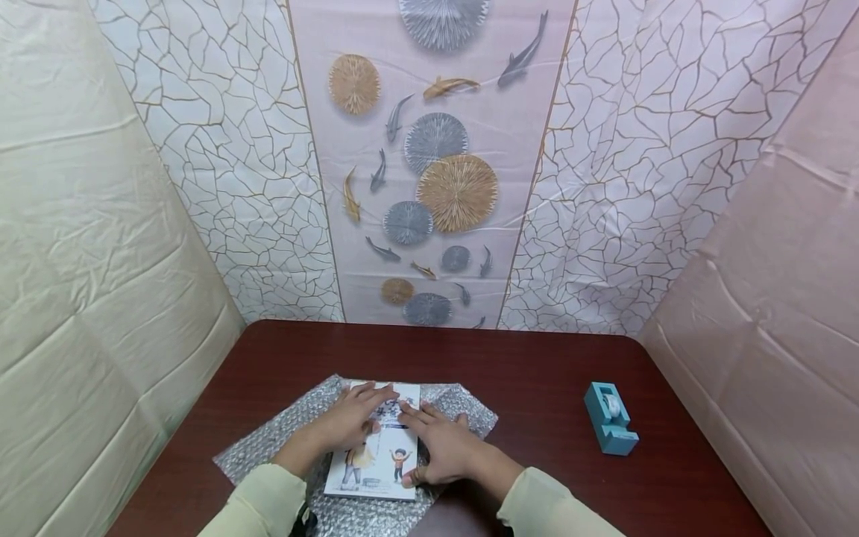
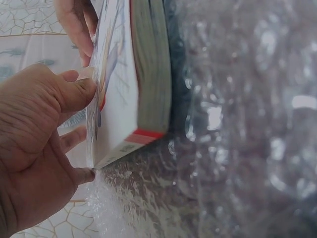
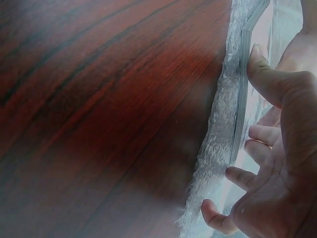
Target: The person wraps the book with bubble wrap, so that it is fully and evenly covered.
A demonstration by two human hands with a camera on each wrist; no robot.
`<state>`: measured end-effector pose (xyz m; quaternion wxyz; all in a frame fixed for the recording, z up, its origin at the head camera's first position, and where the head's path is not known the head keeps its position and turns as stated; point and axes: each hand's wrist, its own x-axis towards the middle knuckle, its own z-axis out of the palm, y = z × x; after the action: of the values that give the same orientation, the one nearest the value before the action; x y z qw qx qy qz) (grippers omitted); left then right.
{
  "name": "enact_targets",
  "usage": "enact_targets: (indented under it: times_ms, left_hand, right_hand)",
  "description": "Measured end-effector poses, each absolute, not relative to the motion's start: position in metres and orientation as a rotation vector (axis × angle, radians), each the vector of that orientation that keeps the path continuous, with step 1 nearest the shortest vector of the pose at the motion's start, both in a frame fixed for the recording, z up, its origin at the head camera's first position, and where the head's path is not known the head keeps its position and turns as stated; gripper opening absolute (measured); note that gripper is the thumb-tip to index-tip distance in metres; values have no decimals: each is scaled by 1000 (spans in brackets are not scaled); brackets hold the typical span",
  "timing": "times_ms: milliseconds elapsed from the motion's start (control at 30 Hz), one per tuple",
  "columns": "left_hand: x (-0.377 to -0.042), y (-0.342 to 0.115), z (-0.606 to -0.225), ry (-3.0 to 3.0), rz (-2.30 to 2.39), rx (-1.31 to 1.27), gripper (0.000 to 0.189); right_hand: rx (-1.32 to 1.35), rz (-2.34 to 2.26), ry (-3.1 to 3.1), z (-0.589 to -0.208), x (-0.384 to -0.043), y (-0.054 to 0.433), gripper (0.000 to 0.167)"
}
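A white paperback book [image 1: 381, 468] with cartoon figures on its cover lies flat on a sheet of bubble wrap [image 1: 265, 438]. My left hand [image 1: 345, 421] rests on the upper left of the cover, fingers spread. Over the right side lies my right hand [image 1: 444, 447], its fingers toward the upper cover and its thumb near the lower right edge. The left wrist view shows the page block of the book [image 2: 151, 74] and a red band at its corner. In the right wrist view, the thumb of the right hand [image 3: 285, 124] touches the cover by the edge.
A blue tape dispenser [image 1: 609, 421] stands on the right part of the dark red wooden table [image 1: 530, 373]. Patterned cloth [image 1: 590, 186] hangs behind the table, and pale cloth walls [image 1: 772, 321] flank it on both sides.
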<state>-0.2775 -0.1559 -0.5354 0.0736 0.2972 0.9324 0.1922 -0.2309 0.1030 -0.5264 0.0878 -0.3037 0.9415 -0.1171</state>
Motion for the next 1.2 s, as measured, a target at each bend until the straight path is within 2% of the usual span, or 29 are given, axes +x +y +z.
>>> enact_targets:
  times_ms: [1200]
  left_hand:
    - [-277, -160, -532, 2763, 602, 911, 57]
  right_hand:
    - [-902, -307, 2764, -523, -238, 101, 111]
